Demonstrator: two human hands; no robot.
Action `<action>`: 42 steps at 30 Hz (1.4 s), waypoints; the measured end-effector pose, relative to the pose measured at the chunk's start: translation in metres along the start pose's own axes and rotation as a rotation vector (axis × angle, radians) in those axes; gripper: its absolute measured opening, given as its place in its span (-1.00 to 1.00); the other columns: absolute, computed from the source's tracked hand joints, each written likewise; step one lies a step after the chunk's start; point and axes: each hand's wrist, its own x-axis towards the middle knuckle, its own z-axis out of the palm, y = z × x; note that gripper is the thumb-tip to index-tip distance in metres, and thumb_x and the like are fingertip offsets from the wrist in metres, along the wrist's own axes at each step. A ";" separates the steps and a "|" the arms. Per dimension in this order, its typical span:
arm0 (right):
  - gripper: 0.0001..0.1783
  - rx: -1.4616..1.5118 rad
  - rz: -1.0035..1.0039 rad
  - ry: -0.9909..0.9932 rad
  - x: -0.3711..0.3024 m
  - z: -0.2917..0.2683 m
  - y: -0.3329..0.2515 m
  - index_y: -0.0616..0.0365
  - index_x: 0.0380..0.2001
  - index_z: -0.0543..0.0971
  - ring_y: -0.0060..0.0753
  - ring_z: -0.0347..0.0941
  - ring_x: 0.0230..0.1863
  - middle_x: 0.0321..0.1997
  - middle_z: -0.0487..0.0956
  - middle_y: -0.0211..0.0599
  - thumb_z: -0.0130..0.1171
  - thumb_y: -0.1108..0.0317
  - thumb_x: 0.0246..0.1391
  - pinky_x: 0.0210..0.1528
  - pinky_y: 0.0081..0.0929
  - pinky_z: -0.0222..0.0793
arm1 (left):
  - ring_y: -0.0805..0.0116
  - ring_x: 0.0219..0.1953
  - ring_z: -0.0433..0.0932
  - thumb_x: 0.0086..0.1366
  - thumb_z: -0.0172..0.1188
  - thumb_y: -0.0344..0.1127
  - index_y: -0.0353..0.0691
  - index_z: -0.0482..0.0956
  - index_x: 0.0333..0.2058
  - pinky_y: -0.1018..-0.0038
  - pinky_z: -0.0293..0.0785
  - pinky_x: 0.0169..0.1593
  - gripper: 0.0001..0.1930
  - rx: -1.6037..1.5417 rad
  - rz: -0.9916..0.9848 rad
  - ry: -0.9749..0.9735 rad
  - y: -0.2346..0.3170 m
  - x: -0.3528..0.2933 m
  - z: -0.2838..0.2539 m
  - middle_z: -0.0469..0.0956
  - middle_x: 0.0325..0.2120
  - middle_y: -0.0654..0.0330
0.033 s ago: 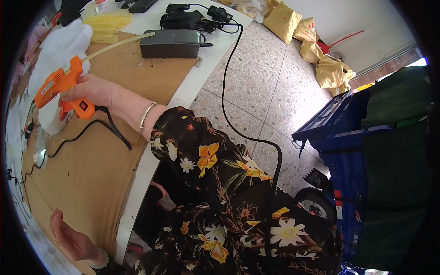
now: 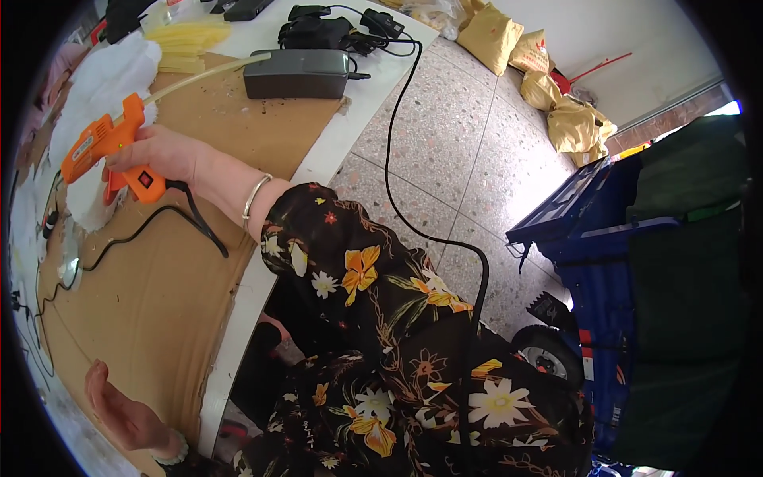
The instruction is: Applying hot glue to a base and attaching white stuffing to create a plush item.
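Observation:
My right hand [image 2: 163,155] is wrapped round the handle of an orange hot glue gun [image 2: 89,149], which is held above the brown cardboard [image 2: 159,310] on the table. A long, pale yellowish glue stick [image 2: 203,78] runs out of the gun's back end toward a dark grey box. From the handle's base a black cord [image 2: 195,211] loops down over the cardboard. At the lower left my left hand [image 2: 131,417] is held with its fingers stretched out and nothing in them. White fluffy material [image 2: 111,79] lies beyond the gun and is partly hidden by it.
The dark grey box [image 2: 296,75] stands at the table's far right, near black adapters [image 2: 318,33] and cables. A bundle of yellowish sticks [image 2: 187,48] lies at the back. A black cable [image 2: 389,159] hangs across toward me. Yellow sacks [image 2: 489,38] and a blue vehicle [image 2: 592,238] stand on the floor.
My right hand and the glue gun have shifted very slightly away from me. The left hand has barely moved.

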 end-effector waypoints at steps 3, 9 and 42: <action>-0.72 -0.003 -0.007 0.012 0.003 -0.005 0.000 0.27 -0.23 0.53 -0.47 0.52 -0.32 -0.30 0.59 -0.29 0.20 0.35 -0.01 -0.28 -0.53 0.41 | 0.01 -0.06 0.43 0.33 -0.20 -0.61 -0.60 0.33 -0.05 0.19 0.41 0.03 -0.74 -0.069 -0.051 0.021 -0.003 0.002 0.004 0.44 -0.13 -0.15; -0.65 -0.020 0.052 -0.143 0.038 0.035 0.034 0.28 -0.20 0.53 -0.55 0.50 -0.42 -0.33 0.59 -0.29 0.19 0.22 0.03 -0.42 -0.61 0.44 | 0.02 -0.13 0.46 0.28 -0.16 -0.52 -0.44 0.41 -0.20 0.20 0.40 -0.02 -0.81 0.040 -0.169 0.148 0.006 0.000 -0.035 0.48 -0.22 -0.12; -0.46 -0.096 0.124 -0.416 -0.006 0.008 -0.006 0.15 -0.02 0.36 -0.41 0.44 -0.38 -0.22 0.49 -0.20 0.17 0.13 -0.05 -0.43 -0.55 0.28 | 0.67 -0.48 0.35 0.14 0.30 -0.27 -0.37 0.61 -0.23 0.68 0.28 -0.43 -0.71 -0.477 -0.758 0.382 0.011 0.102 0.074 0.50 -0.51 0.37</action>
